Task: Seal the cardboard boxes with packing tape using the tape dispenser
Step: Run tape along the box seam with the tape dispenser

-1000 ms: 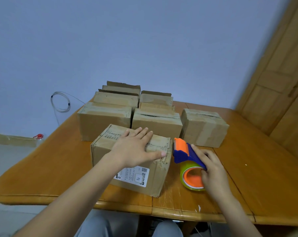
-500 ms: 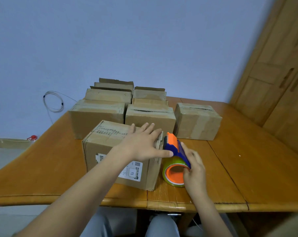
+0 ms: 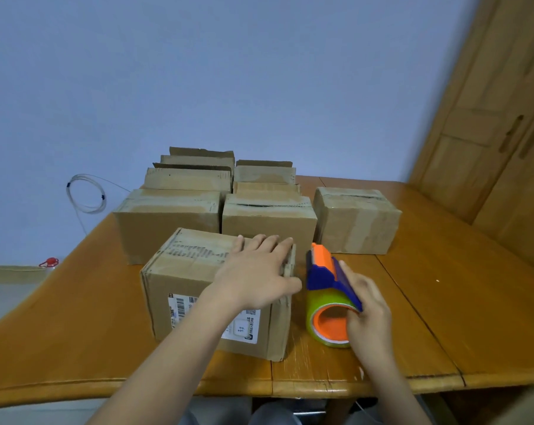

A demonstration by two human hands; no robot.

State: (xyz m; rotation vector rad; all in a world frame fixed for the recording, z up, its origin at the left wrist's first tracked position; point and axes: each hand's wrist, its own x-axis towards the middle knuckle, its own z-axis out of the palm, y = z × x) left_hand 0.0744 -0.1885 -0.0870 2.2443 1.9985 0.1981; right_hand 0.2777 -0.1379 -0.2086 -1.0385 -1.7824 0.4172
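Tape dispenser (image 3: 330,289) (blue frame, orange core, greenish roll) lay on its side on the table (image 3: 474,317), just beside the near box (image 3: 198,271) at its 3 o'clock, not touching the top. The right hand (image 3: 368,308) had it gripped, fingers curled over the frame and the roll's far side. The left hand (image 3: 256,271) lay flat on the box top twd the right edge, fingers straight, pressing the flaps down.

I saw no fresh strip on that box, so by my guess the job on it was only about to start: tape end had yet to be stuck on and pulled across the seam.

At 12 o'clock from it stood the middle box (image 3: 268,219), a dark gap along its seam; at 1 o'clock the right box (image 3: 356,222), same gap; at 11 o'clock the left box (image 3: 164,222), w/ shiny patches, sealed or not I couldn't tell. Behind them the back boxes (image 3: 195,176) had flaps standing up. So most was left, approx all of it.

Wire coil (image 3: 86,194) hung on the wall at 10 o'clock.
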